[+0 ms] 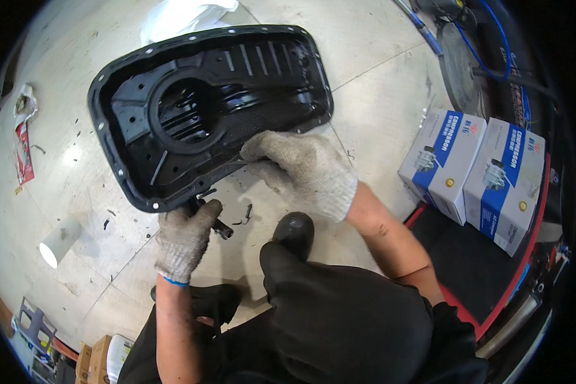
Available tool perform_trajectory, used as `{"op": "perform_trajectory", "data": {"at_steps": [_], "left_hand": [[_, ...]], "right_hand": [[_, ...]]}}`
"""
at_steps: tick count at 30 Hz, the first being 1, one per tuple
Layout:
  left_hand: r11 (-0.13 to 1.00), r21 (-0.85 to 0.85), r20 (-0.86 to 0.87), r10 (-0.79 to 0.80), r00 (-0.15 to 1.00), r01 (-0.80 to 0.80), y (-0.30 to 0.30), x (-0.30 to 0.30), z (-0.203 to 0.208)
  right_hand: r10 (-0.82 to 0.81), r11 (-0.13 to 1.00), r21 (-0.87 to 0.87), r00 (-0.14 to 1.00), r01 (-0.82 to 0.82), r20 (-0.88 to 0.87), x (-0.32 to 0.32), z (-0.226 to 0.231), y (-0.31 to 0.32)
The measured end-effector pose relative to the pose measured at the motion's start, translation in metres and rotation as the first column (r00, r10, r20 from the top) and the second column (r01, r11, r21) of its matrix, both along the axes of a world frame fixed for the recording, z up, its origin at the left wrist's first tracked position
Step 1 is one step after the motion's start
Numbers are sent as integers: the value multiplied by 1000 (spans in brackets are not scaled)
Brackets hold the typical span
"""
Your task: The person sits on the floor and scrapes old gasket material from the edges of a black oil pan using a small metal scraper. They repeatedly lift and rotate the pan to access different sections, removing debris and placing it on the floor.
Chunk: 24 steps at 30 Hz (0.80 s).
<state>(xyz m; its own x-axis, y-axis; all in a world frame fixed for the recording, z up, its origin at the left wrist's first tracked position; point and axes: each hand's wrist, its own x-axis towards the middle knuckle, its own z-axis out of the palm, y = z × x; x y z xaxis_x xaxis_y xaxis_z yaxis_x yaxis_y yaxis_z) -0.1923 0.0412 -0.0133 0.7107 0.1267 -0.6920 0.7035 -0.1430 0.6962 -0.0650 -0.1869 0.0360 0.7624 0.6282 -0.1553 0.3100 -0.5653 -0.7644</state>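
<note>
A black, oily engine oil pan [237, 83], open side up, is tilted in front of me above the floor. My left hand [185, 240], in a dirty knit glove, is closed at its near left corner, with the fingers partly hidden below. A black rod-like tool [221, 228] sticks out beside that thumb; its other end is hidden. My right hand [294, 166], gloved too, is closed on the pan's near rim, fingertips over and under the edge. Whether it also pinches something small there is unclear.
Two white-and-blue compressor boxes [448, 157] stand on a red-edged black surface [451, 262] at right. Dark scraps [245, 214] lie on the tiled floor. A white cylinder [59, 243] and a red-and-white packet [24, 150] lie at left, and a clear plastic bag [179, 16] behind the pan.
</note>
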Motion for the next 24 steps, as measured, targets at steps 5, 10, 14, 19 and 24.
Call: {"op": "perform_trajectory", "data": {"at_steps": [5,10,14,19,24], "left_hand": [[953,241,-102,-164,981,184,44,19,18],[896,365,139,-319,938,251,101,24,-6],[967,255,-59,-14,998,29,101,57,17],[950,303,-73,-51,996,71,101,70,20],[947,316,-51,-32,998,47,108,64,16]], "right_hand": [[411,910,-93,847,-404,338,41,-7,21],[668,725,-175,617,-667,416,82,19,89],[751,630,-166,542,-758,377,98,33,122],[857,501,-313,414,-807,307,112,41,151],[882,449,-295,366,-843,296,111,49,163]]}}
